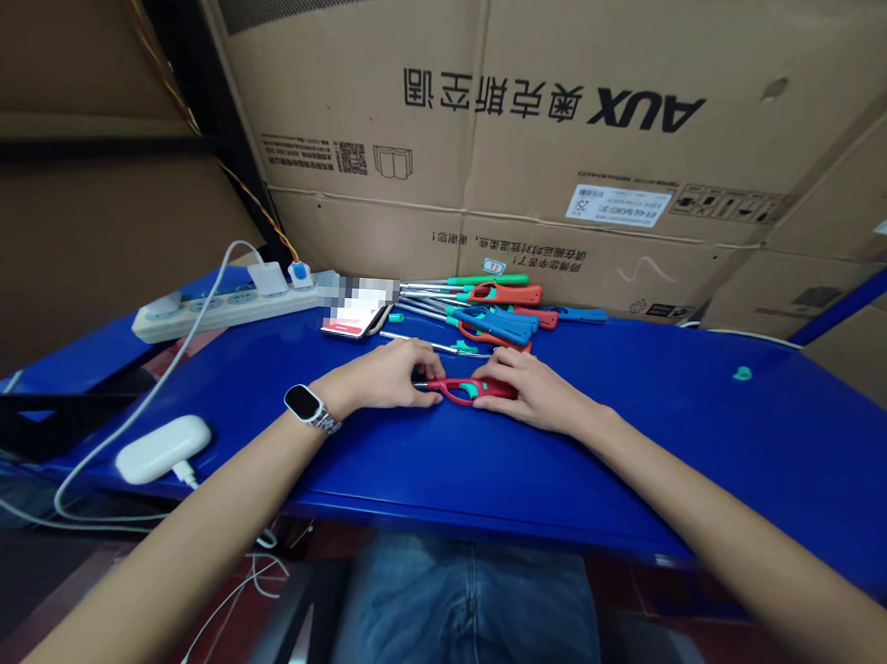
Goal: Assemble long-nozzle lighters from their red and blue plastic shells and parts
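A red long-neck lighter (455, 387) with a teal trigger lies sideways between my hands, low over the blue table. Its barrel end is in the fingers of my left hand (400, 371), which wears a wrist band with a dark screen. Around the handle end close the fingers and thumb of my right hand (526, 389). Just beyond them rests a thin metal rod (420, 343) with a teal piece (465, 347) near its right end. Farther back, several lighters in blue (500, 323), orange (506, 294) and green (492, 279) lie in a loose heap, barrels pointing left.
A phone (359, 309) lies left of the heap, near a white power strip (227, 304) with plugs. A white oval case (164, 448) and its cable sit at the table's left front. A small teal piece (743, 373) lies far right. Cardboard (498, 175) walls the back.
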